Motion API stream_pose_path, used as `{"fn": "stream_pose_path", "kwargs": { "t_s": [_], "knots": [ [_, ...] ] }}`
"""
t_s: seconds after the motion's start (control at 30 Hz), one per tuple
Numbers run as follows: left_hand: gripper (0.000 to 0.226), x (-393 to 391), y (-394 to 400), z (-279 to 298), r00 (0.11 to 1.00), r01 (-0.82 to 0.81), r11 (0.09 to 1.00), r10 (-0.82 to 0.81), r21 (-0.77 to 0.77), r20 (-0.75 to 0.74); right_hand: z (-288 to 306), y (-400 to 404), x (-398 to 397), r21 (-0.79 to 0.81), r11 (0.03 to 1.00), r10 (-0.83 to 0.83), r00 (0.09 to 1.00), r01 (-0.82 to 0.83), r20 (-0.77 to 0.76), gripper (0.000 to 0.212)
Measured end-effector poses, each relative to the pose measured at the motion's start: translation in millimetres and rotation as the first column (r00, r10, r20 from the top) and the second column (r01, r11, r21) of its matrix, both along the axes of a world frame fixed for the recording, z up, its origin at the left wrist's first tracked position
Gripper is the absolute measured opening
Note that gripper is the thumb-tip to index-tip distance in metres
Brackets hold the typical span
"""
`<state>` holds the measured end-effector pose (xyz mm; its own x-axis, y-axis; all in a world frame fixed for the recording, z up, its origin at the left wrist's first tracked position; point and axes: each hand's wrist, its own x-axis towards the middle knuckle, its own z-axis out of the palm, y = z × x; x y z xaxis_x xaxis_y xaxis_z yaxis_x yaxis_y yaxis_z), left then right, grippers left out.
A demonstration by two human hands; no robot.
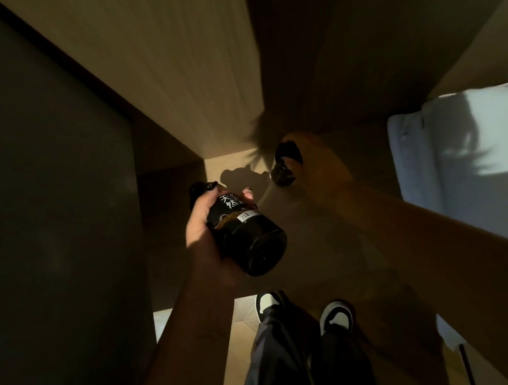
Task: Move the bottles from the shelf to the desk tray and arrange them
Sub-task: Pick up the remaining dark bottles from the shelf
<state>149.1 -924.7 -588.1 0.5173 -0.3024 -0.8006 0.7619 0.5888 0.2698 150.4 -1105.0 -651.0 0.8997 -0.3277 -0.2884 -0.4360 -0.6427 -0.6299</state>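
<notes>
Left hand: your left hand (203,221) is curling its fingers and thumb round a dark bottle (243,228), gripping it about the middle, over the label.
Dark bottle: it is lying tilted in your grip, its round base pointing toward you and to the right, its neck end pointing away and to the left, past your fingertips.
Label: white characters and a small barcode patch are showing on the bottle's side, just beside your fingers.
Right hand: your right hand (316,165) is blurring in dim light; it is wrapping round a second dark bottle (285,164), which is sticking out on the hand's left side.
Second bottle: it is sitting further from you than the first one, up and to the right of it, the two bottles apart.
Grip detail: how your right fingers are lying on it is too blurred to tell.
Floor: pale boards are running under both hands, with a lit patch and hand shadows between the bottles.
Feet: your black and white shoes (335,316) are showing below the bottles.
Right edge: a pale blue cloth (450,140) is lying beside your right arm.
</notes>
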Motion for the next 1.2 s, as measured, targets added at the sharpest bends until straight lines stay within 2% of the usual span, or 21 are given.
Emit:
{"fn": "stream_pose_path", "kwargs": {
  "t_s": [0.07,0.13,0.27,0.43,0.57,0.7,0.8,0.9,1.03,1.13,1.2],
  "knots": [
    [0.020,-1,2,0,1.000,0.017,1.000,-0.017,-0.016,-0.022,1,0,-2,-0.028,1.000,-0.005,0.999,0.004,-0.036,0.038],
    [0.021,-2,2,1,0.999,0.023,0.999,-0.025,-0.039,-0.026,5,-3,-8,0.018,0.994,-0.108,0.994,0.108,-0.034,0.037],
    [0.020,-4,-1,13,1.000,0.018,0.999,-0.018,0.029,0.010,32,-12,-27,0.123,0.960,-0.263,0.959,0.250,0.103,0.033],
    [0.014,-7,-4,46,0.993,0.102,0.984,-0.109,0.144,0.038,108,-16,-50,0.107,0.960,-0.278,0.922,0.258,0.270,0.028],
    [0.019,-19,-11,96,0.970,0.209,0.977,-0.211,0.034,0.123,192,-27,-65,0.055,0.968,-0.248,0.902,0.244,0.354,0.030],
    [0.027,-45,-27,155,0.983,0.159,0.978,-0.143,-0.137,0.117,273,-37,-86,-0.033,0.981,-0.162,0.906,0.190,0.390,0.028],
    [0.030,-68,-41,202,0.989,0.120,0.981,-0.104,-0.151,0.110,322,-37,-110,-0.099,0.982,-0.104,0.892,0.163,0.439,0.032],
    [0.026,-89,-53,245,0.983,0.133,0.980,-0.111,-0.147,0.146,361,-35,-137,-0.208,0.962,-0.038,0.835,0.180,0.549,0.042],
    [0.027,-112,-65,286,0.975,0.124,0.986,-0.100,-0.115,0.200,415,-37,-157,-0.266,0.946,0.015,0.789,0.188,0.614,0.034],
    [0.050,-124,-70,309,0.974,0.112,0.980,-0.074,-0.168,0.214,457,-45,-160,-0.126,0.976,-0.065,0.789,0.178,0.611,0.030],
    [0.056,-131,-75,326,0.971,0.098,0.975,-0.051,-0.197,0.234,480,-52,-162,-0.013,0.990,-0.100,0.752,0.143,0.652,0.030]
  ]
}}
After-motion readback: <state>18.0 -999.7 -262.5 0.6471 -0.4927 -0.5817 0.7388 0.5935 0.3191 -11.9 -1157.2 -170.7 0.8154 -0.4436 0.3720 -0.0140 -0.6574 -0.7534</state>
